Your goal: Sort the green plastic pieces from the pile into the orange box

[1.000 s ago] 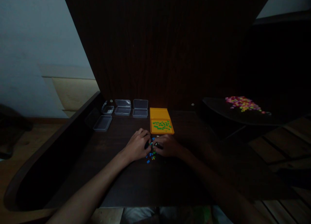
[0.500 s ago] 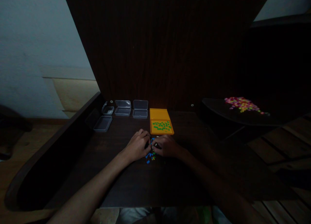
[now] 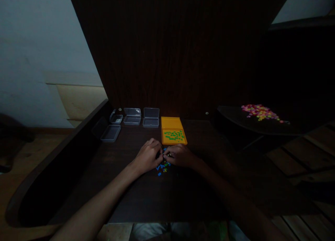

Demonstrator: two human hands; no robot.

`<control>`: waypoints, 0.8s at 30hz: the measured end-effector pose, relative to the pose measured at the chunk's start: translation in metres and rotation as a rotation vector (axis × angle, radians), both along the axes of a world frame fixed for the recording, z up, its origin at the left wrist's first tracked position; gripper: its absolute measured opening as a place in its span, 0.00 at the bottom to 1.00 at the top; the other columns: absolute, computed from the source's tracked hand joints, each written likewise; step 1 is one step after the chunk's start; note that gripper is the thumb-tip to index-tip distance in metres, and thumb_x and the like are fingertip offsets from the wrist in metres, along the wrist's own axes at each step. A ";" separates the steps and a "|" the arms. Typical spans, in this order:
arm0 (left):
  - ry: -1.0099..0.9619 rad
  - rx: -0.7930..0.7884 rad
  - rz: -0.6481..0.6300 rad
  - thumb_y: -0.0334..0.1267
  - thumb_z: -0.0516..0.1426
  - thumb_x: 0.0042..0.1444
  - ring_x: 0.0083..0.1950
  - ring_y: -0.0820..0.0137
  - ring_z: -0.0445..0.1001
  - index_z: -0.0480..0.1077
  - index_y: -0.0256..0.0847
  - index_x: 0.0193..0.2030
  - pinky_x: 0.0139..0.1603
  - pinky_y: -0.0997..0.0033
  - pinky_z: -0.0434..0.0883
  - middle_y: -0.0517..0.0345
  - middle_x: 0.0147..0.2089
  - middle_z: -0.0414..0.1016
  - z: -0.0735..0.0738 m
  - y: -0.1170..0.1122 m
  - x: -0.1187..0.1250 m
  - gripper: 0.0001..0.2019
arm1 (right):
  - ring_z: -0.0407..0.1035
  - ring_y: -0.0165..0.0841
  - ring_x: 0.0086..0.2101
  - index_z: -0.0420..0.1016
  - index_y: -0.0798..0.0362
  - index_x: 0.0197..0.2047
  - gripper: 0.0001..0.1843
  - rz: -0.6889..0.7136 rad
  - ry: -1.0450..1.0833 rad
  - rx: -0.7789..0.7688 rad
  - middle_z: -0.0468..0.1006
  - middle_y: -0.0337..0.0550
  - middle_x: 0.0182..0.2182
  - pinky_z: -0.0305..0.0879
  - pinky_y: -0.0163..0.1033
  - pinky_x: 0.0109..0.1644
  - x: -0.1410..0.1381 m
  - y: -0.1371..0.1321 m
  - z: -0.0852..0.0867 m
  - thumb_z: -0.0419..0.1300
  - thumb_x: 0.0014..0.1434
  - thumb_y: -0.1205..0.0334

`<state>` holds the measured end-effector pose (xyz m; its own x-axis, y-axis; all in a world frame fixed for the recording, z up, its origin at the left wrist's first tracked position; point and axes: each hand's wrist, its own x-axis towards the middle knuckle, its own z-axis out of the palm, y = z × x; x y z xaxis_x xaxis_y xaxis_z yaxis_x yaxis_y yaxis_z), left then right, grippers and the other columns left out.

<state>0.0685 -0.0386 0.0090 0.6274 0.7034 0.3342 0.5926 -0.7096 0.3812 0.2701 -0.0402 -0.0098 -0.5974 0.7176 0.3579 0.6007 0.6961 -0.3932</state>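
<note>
Both my hands rest on a dark wooden table (image 3: 146,199), knuckles up, fingertips meeting over a small heap of tiny blue, green and yellow pieces (image 3: 162,167). My left hand (image 3: 148,156) has its fingers curled down onto the heap. My right hand (image 3: 180,156) is curled the same way, fingertips pinched at the heap's far edge; whatever they hold is too small to make out. Just beyond the hands lies an open orange box (image 3: 173,131) with green pieces spread in its tray.
Several clear plastic boxes (image 3: 132,116) stand open at the table's back left. A dark upright board rises behind the table. On a dark shelf to the right lies a pile of pink and yellow pieces (image 3: 259,112). The scene is dim.
Both hands have stayed over the heap; the right hand's fingertips have shifted slightly toward the left hand. Nothing else has moved.
</note>
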 end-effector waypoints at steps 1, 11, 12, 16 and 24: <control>-0.009 0.004 0.013 0.31 0.57 0.55 0.45 0.63 0.69 0.70 0.40 0.33 0.48 0.63 0.69 0.54 0.37 0.74 0.000 0.000 0.000 0.01 | 0.63 0.25 0.20 0.79 0.54 0.33 0.05 -0.009 0.007 -0.013 0.74 0.35 0.20 0.53 0.31 0.27 0.001 0.001 0.002 0.62 0.56 0.63; 0.018 0.071 0.057 0.30 0.56 0.57 0.40 0.65 0.71 0.70 0.40 0.33 0.44 0.66 0.69 0.55 0.34 0.74 0.002 -0.001 0.001 0.03 | 0.59 0.26 0.19 0.79 0.55 0.34 0.13 -0.268 0.102 -0.059 0.67 0.34 0.16 0.54 0.31 0.25 0.033 0.022 0.015 0.57 0.61 0.56; 0.031 0.082 0.052 0.30 0.56 0.57 0.39 0.65 0.70 0.70 0.39 0.33 0.44 0.66 0.69 0.55 0.34 0.74 0.001 -0.001 0.001 0.03 | 0.60 0.27 0.19 0.79 0.55 0.35 0.14 -0.297 0.113 -0.051 0.67 0.34 0.17 0.54 0.31 0.26 0.039 0.025 0.016 0.56 0.61 0.56; 0.094 0.119 0.045 0.31 0.54 0.60 0.39 0.65 0.70 0.71 0.39 0.35 0.44 0.65 0.68 0.53 0.35 0.75 0.001 0.000 0.001 0.05 | 0.62 0.28 0.20 0.79 0.57 0.36 0.16 -0.409 0.108 -0.051 0.69 0.36 0.18 0.54 0.32 0.26 0.059 0.041 0.017 0.55 0.60 0.55; 0.139 0.170 0.040 0.32 0.54 0.61 0.39 0.65 0.69 0.70 0.38 0.36 0.43 0.64 0.67 0.53 0.36 0.74 0.003 -0.001 -0.001 0.05 | 0.73 0.32 0.31 0.79 0.54 0.41 0.14 -0.521 -0.200 -0.054 0.81 0.44 0.31 0.58 0.33 0.33 0.065 0.064 0.017 0.53 0.63 0.59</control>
<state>0.0679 -0.0400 0.0117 0.6488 0.6692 0.3623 0.6599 -0.7319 0.1701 0.3349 0.0241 0.0074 -0.2118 0.9502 0.2286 0.9263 0.2697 -0.2631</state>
